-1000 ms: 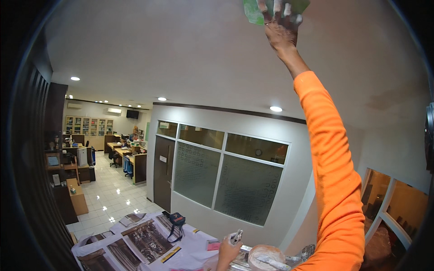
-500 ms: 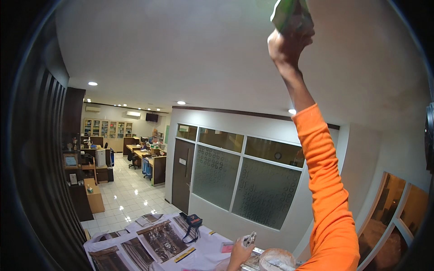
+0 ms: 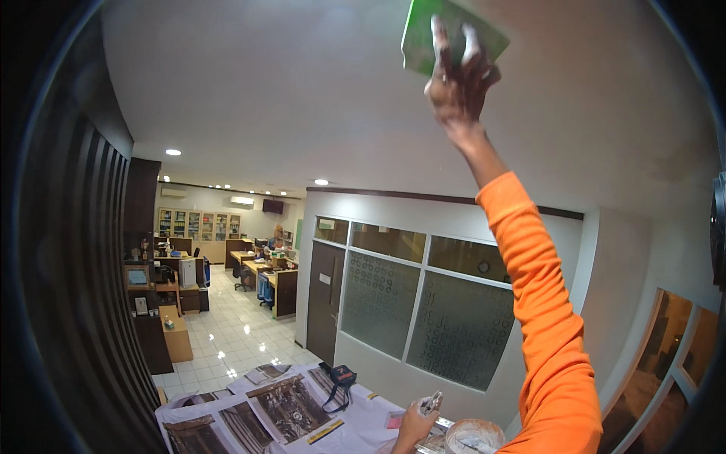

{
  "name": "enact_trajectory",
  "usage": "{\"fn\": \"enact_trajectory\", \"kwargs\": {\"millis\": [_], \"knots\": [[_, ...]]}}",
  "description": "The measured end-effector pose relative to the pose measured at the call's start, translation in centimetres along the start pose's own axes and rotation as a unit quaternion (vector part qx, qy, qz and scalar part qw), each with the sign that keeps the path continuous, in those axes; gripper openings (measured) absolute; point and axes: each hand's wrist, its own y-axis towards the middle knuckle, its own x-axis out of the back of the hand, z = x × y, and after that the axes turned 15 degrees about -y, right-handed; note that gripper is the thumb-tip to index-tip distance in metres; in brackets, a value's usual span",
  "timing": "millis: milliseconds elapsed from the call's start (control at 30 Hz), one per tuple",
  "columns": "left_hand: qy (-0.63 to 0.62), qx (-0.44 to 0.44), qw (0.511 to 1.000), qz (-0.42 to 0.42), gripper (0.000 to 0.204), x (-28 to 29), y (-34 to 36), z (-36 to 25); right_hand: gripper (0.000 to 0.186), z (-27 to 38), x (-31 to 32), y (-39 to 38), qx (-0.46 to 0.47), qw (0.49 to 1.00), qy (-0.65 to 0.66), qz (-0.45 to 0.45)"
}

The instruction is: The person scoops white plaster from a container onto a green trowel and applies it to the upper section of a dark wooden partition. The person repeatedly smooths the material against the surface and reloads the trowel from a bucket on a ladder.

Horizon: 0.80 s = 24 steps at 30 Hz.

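Overhead, my right hand (image 3: 460,87) presses a flat green putty spreader (image 3: 418,45) against the white ceiling (image 3: 287,91). Pale-smeared fingers lie stretched across its back, and an orange sleeve covers the arm. Low in the view, my left hand (image 3: 414,425) is closed around a small grey-white thing (image 3: 432,403) whose kind I cannot make out. Just right of it stands a round tub (image 3: 475,437) holding whitish paste, its lower part cut off by the frame. A metallic surface (image 3: 432,440) shows between that hand and the tub.
A printed white sheet (image 3: 355,420) spreads below, with a dark strapped pouch (image 3: 340,375) on it. Frosted glass panels (image 3: 457,325) and a brown door (image 3: 325,291) stand ahead. Dark slats (image 3: 91,227) line the left; office desks (image 3: 283,284) are farther back.
My right hand has swept left along the ceiling with the spreader, now showing its flat back and the spread fingers. The room has shifted slightly right and down in view; my left hand stays near the tub.
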Motion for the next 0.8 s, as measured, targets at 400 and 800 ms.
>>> {"fn": "enact_trajectory", "kwargs": {"millis": [400, 800], "knots": [[-0.024, 0.021, 0.999, 0.023, 0.054, -0.4, -0.2, -0.7, 0.086, -2.4, -6.4, -7.0, 0.111, 0.983, -0.111, 0.092], [0.004, 0.002, 1.0, 0.016, 0.052, -0.5, -0.4, 0.1, 0.082, -1.0, -2.9, 0.1, 0.056, 0.995, -0.047, 0.069]]}}
